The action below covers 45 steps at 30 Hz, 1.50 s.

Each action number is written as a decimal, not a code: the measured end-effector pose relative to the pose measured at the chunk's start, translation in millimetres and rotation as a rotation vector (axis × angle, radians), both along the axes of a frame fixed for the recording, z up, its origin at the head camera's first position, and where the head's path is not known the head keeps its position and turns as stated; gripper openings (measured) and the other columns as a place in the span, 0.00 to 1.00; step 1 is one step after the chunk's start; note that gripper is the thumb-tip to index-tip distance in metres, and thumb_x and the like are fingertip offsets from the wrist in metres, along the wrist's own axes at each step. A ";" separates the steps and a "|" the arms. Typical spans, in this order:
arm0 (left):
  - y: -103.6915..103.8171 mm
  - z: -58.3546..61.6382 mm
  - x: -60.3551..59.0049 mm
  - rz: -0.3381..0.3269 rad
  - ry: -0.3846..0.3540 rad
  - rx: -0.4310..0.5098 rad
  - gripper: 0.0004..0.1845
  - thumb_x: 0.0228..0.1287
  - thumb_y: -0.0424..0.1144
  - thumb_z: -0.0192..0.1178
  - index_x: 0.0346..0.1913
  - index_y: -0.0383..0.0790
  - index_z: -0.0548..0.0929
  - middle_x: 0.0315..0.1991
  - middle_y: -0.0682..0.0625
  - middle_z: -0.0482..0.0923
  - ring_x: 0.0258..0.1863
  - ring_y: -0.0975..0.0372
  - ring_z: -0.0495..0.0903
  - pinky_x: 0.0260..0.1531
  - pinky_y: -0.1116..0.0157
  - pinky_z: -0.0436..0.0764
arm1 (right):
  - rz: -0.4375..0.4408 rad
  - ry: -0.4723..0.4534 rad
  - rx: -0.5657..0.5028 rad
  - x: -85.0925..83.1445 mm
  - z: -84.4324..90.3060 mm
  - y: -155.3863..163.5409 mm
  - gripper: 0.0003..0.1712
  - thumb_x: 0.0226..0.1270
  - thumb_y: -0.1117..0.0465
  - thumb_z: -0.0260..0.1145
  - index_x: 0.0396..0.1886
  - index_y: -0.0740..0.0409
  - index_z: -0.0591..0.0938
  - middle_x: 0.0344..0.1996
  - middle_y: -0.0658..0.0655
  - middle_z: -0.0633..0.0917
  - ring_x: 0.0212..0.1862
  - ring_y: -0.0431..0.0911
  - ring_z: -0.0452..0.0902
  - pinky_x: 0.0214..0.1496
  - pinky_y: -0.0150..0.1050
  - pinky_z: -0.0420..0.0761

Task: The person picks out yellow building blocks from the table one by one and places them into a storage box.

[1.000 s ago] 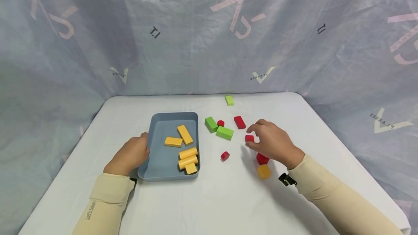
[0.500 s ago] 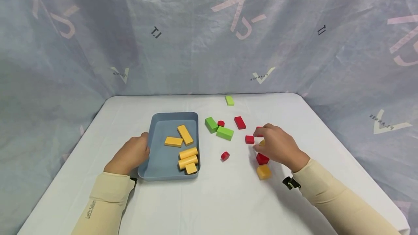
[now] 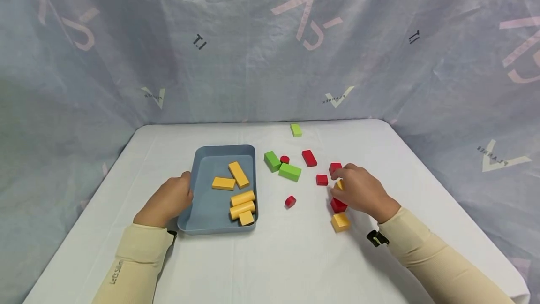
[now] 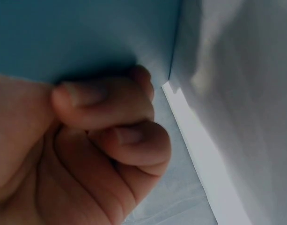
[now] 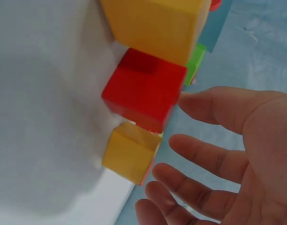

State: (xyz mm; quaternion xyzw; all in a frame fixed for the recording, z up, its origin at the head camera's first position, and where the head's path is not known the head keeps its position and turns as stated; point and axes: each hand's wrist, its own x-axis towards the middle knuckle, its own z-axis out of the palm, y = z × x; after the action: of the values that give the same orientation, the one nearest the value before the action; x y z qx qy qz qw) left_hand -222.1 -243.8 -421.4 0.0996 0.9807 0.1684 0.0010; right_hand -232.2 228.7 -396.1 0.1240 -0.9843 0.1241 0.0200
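Right hand [image 3: 360, 186] has shifted to the person's right over the last second, off the small flat red block [image 3: 322, 180] to the smooth yellow cube-like block [image 5: 129, 154]. Blocks unmoved. Judgement: work in hand is now at that yellow block, no pickup yet. Fingers spread loosely, wide gap to thumb, nothing held; thumb tip just beside the smooth red block [image 5: 143, 89], contact can't be told. Yellow block sits on the white-covered table [image 3: 270, 266], beyond that red block, in front of the fingertips. Left hand [image 3: 164, 201], fingers curled, grips the left wall of the blue-grey, plastic-looking tray [image 3: 206, 215], well apart from the yellow block. Tray contents: yellow pieces only.
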 end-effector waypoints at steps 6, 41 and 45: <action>0.2 -0.2 1.5 0.006 -0.003 -0.013 0.18 0.70 0.26 0.52 0.59 0.16 0.70 0.42 0.28 0.84 0.37 0.52 0.85 0.33 0.52 0.84 | 0.000 0.000 0.012 -2.9 -3.3 3.1 0.18 0.63 0.54 0.71 0.50 0.57 0.89 0.47 0.61 0.84 0.35 0.47 0.74 0.26 0.36 0.75; 2.6 3.2 2.6 0.014 -0.009 -0.004 0.16 0.71 0.26 0.53 0.57 0.18 0.71 0.41 0.29 0.84 0.37 0.51 0.86 0.34 0.51 0.85 | -0.065 -0.119 0.000 -10.9 -16.4 6.5 0.19 0.67 0.54 0.71 0.55 0.55 0.87 0.44 0.58 0.86 0.36 0.46 0.75 0.27 0.36 0.76; 2.6 3.7 2.5 0.013 -0.016 -0.004 0.17 0.71 0.26 0.53 0.58 0.17 0.71 0.41 0.28 0.84 0.38 0.51 0.86 0.34 0.51 0.85 | -0.064 -0.124 -0.005 -10.6 -17.9 7.1 0.18 0.68 0.55 0.69 0.55 0.56 0.86 0.41 0.56 0.85 0.34 0.46 0.75 0.27 0.37 0.75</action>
State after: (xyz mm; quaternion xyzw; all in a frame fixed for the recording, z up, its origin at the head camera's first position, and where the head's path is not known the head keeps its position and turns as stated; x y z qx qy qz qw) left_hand -219.6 -241.3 -417.8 0.0920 0.9816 0.1671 0.0079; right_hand -242.8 235.9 -414.0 0.0847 -0.9868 0.1331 -0.0367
